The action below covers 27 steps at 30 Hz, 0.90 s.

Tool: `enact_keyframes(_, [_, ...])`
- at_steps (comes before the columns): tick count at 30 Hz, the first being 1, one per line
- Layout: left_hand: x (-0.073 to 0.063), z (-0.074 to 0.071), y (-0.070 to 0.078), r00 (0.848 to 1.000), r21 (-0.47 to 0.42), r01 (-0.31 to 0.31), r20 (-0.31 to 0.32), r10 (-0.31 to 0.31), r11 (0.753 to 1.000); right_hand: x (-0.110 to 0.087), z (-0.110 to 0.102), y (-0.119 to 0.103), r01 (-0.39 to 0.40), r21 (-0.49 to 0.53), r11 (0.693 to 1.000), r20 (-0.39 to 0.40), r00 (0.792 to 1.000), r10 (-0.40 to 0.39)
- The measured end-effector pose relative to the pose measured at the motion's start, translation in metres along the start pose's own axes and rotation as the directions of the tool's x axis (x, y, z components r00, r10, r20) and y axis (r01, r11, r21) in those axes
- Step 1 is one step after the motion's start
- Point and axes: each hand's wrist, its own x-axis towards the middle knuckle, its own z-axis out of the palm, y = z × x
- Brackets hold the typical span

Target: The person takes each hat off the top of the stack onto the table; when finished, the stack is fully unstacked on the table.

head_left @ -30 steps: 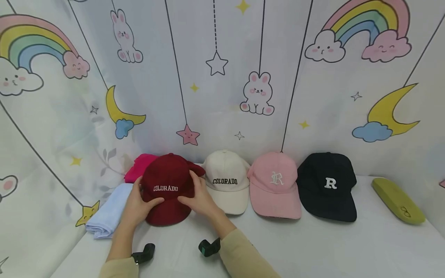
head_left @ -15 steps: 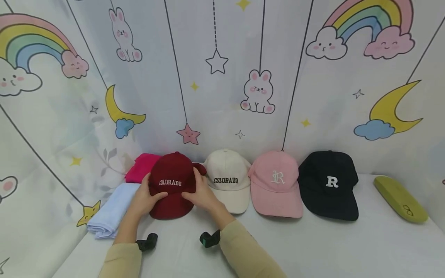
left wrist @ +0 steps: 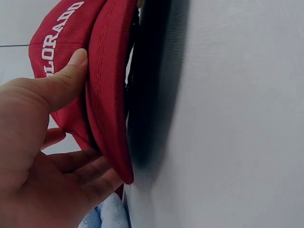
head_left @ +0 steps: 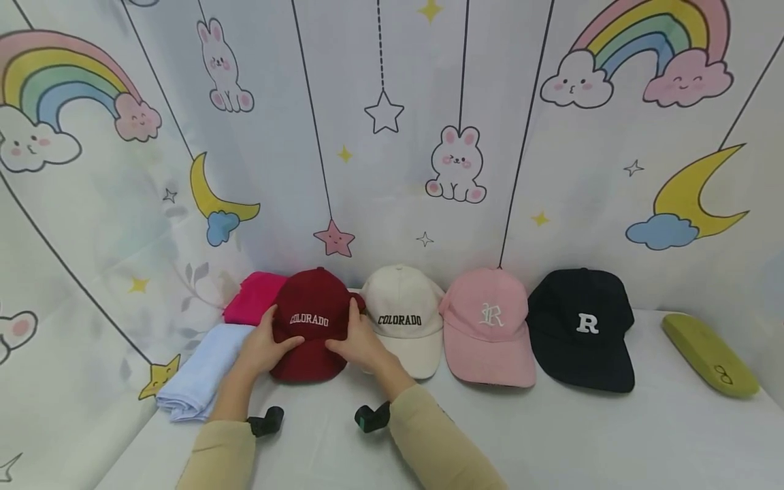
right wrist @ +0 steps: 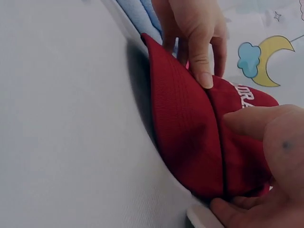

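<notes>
A dark red cap (head_left: 309, 292) lettered COLORADO is held between both hands at the left end of a row of caps. My left hand (head_left: 263, 347) grips its left side, the thumb lying across the front where crown meets brim and the fingers under the brim's edge in the left wrist view. On the other side my right hand (head_left: 358, 340) holds it likewise, thumb (right wrist: 249, 121) on the front and other fingers around the side. The brim shows very near the white tabletop (left wrist: 228, 118), over a dark shadow. An off-white COLORADO cap (head_left: 401, 306) stands just to the right.
Farther right are a pink cap (head_left: 486, 306), a black cap (head_left: 578, 327) and a green glasses case (head_left: 710, 354). Left of the red cap lie a folded light blue cloth (head_left: 202, 371) and a bright pink cloth (head_left: 251, 299). A printed curtain (head_left: 392, 170) stands behind.
Both hands have shifted the dark red cap rightward and slightly back, closer to the off-white cap. More of the bright pink cloth and the blue cloth shows on its left.
</notes>
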Motion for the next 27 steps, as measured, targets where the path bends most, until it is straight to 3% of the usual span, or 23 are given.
enact_keyframes(9, [0.006, 0.008, -0.001, 1.0, -0.041, 0.005, -0.004, -0.006, 0.999, -0.003, -0.008, 0.007, 0.019, 0.009, 1.0, 0.023, 1.0, -0.019])
enact_keyframes(20, [0.019, 0.023, -0.003, 1.0, -0.041, 0.0, 0.004, 0.0, 0.999, -0.001, -0.015, 0.017, -0.002, -0.022, 1.0, -0.008, 1.0, 0.001])
enact_keyframes(27, [0.022, 0.021, 0.0, 1.0, -0.061, -0.01, -0.007, 0.009, 0.998, -0.001, -0.018, 0.014, 0.003, -0.029, 1.0, 0.003, 1.0, -0.003])
